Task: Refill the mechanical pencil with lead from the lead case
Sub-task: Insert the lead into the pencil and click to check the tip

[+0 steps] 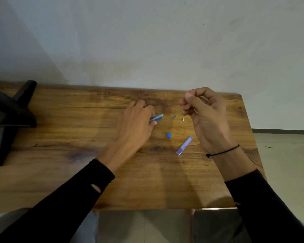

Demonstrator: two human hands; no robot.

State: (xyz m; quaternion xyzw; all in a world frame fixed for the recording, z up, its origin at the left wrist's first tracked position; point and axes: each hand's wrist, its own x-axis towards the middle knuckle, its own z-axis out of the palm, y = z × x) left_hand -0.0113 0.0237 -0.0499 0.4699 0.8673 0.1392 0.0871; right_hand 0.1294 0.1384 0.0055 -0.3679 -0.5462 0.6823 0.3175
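Quick count of what can be seen here. Two hands are counted: one left hand and one right hand, each in a black sleeve, so two sleeves. One blue mechanical pencil is spotted, mostly hidden in the left hand. One purple lead case is laid on the one wooden table. One small blue cap can be made out. Two tiny loose bits are counted nearby: one grey piece and one pale piece, too small to be identified. One black cord bracelet is worn on the right wrist. One dark stand is seen at the far left.
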